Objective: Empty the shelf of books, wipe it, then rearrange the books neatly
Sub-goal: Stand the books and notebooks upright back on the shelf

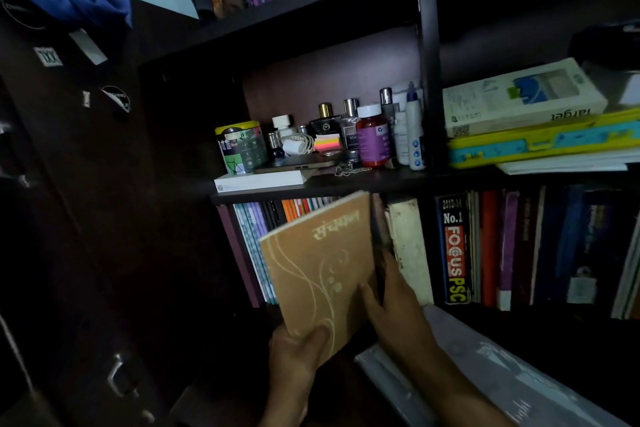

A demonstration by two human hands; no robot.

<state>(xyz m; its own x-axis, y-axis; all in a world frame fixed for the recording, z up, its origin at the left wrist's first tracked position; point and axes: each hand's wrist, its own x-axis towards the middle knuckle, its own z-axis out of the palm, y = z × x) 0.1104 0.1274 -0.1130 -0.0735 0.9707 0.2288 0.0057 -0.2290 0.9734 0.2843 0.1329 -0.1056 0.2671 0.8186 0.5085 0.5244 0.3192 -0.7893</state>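
Observation:
A thin brown book (318, 263) with a pale swirl pattern is tilted out in front of the lower shelf. My left hand (294, 354) grips its bottom corner, thumb across the cover. My right hand (391, 302) holds its right edge, thumb on the cover and fingers behind, next to a worn white book (408, 246). Several upright books fill the shelf row: thin coloured spines (256, 236) on the left, a black "Focus PSC" spine (453, 250), and red, purple and dark spines (519, 246) to the right.
The shelf above (381, 180) holds a tin, perfume bottles, a red pill jar, sticky notes and a white box. Stacked books and a yellow-blue case (540, 142) lie at upper right. A dark metal cabinet (69, 218) stands left. A grey plastic-covered pile (485, 374) lies below right.

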